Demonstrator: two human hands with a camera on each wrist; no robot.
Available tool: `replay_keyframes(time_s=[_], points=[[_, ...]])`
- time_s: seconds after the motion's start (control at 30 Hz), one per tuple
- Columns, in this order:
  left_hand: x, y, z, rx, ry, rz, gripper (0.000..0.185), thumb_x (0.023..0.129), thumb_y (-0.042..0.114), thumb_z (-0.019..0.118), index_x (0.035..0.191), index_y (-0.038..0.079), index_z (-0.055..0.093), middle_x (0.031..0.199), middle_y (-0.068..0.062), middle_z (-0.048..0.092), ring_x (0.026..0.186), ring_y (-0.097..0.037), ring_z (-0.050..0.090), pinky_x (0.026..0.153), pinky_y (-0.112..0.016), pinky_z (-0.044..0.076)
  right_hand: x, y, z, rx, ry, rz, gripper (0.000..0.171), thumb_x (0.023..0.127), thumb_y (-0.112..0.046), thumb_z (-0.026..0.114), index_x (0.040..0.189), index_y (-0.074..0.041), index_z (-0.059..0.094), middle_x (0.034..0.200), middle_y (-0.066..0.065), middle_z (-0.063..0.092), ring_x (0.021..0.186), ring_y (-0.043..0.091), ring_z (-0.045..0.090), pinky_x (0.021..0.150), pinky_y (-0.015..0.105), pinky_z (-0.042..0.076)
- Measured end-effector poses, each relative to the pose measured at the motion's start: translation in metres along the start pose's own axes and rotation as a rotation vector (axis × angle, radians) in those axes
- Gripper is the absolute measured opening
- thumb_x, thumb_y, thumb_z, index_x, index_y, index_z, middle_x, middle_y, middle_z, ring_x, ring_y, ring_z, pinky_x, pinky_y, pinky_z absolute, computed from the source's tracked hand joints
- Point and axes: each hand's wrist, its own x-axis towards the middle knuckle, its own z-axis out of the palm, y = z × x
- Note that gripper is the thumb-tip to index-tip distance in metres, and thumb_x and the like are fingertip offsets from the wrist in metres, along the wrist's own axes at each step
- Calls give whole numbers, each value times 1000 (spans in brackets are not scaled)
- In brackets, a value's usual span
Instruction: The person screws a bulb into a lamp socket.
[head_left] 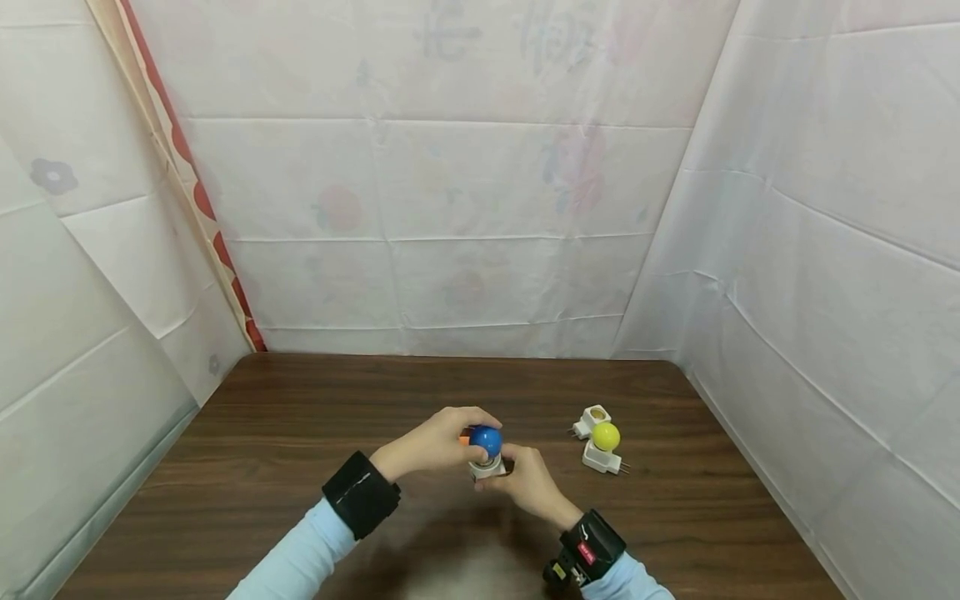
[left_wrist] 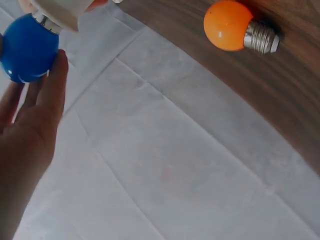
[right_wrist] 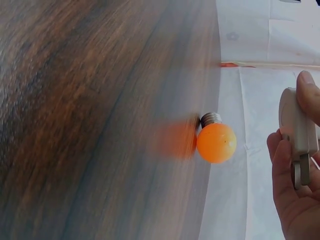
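Observation:
My left hand (head_left: 438, 443) grips a round blue light bulb (head_left: 487, 441) from the side and above. Below the bulb, a white plug-in lamp socket (head_left: 487, 470) is pinched by my right hand (head_left: 534, 485). In the left wrist view, some of the bulb's metal screw base shows at the socket's mouth; how deep it sits cannot be told. Two flat prongs (right_wrist: 301, 172) stick out of the socket in the right wrist view. An orange bulb (left_wrist: 228, 26) with a bare screw base lies on the table, mostly hidden behind my left hand in the head view.
On the right of the brown wooden table (head_left: 337, 392) lie two more white sockets. One socket (head_left: 601, 457) bears a yellow bulb (head_left: 605, 437); the other socket (head_left: 595, 416) has no bulb in it. White cloth (head_left: 465, 183) hangs behind and at both sides.

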Motion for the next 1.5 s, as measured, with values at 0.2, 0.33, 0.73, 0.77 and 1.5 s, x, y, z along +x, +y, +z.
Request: replay_keyframes(time_s=[0.2, 0.33, 0.73, 0.77, 1.5], points=[[0, -5, -4, -104, -61, 24, 36, 86, 9, 63, 121, 10, 57, 122, -7, 56, 106, -18, 55, 90, -34, 49, -1, -3, 0, 6, -2, 0, 33, 71, -24, 78, 100, -12, 66, 92, -3, 68, 77, 3, 58, 66, 19, 49], [0, -6, -4, -120, -72, 28, 37, 85, 11, 64, 122, 9, 57, 123, -8, 56, 109, -18, 55, 92, -35, 48, -1, -3, 1, 5, 4, -10, 32, 70, -22, 79, 99, -11, 67, 91, -2, 69, 76, 2, 58, 65, 19, 49], [-7, -5, 19, -205, 165, -84, 55, 79, 28, 72, 127, 11, 52, 128, -9, 53, 110, -28, 55, 87, -41, 51, 0, -4, 3, -22, 46, -1, 26, 70, -23, 80, 90, -14, 67, 80, -5, 65, 66, 1, 51, 56, 18, 44], [-8, -5, 22, -213, 193, -90, 56, 79, 29, 72, 127, 11, 52, 127, -9, 53, 109, -28, 55, 87, -42, 51, 0, -4, 3, -17, 47, 1, 26, 70, -23, 79, 91, -14, 67, 80, -5, 66, 66, 2, 51, 57, 18, 45], [-15, -1, 40, -210, 394, -194, 48, 80, 29, 71, 120, 7, 57, 119, -15, 57, 102, -29, 60, 80, -38, 54, 1, -4, 9, -29, 44, 17, 30, 71, -30, 79, 95, -16, 67, 82, -7, 65, 64, 2, 49, 55, 17, 43]])
